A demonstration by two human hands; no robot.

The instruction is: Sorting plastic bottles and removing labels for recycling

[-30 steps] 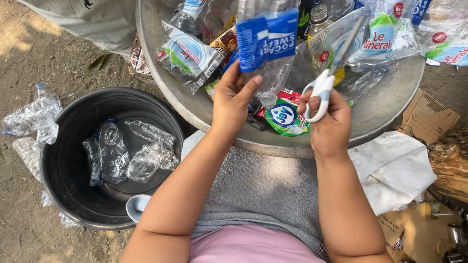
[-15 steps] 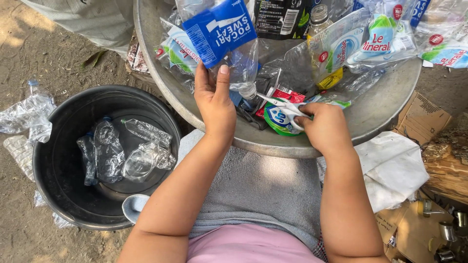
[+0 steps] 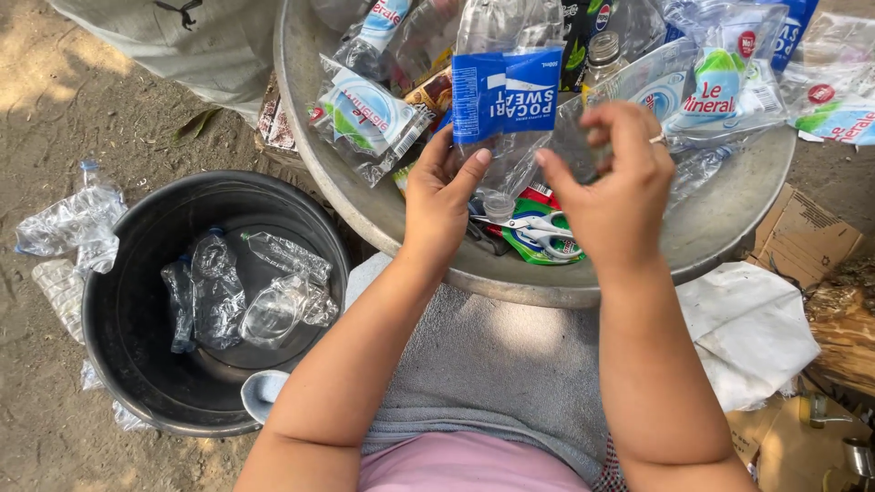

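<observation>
Crushed clear plastic bottle with a blue label [image 3: 507, 100] hangs neck-down over the wide grey metal basin [image 3: 729, 214], its open mouth just above the white-handled scissors [image 3: 538, 228] that lie on a green wrapper at the basin's near edge. The left hand [image 3: 437, 200] grips the bottle's lower part, thumb pressed to the clear plastic below the label and fingers curled behind it. The right hand [image 3: 611, 182] is half closed beside the bottle, its thumb tip almost touching the plastic and its bent fingers pinched toward something thin and clear that cannot be made out; a ring shows on one finger. More flattened labelled bottles fill the basin. To the left on the dirt ground stands a round black bucket [image 3: 137, 364] holding several crumpled label-free bottles [image 3: 246, 292].
</observation>
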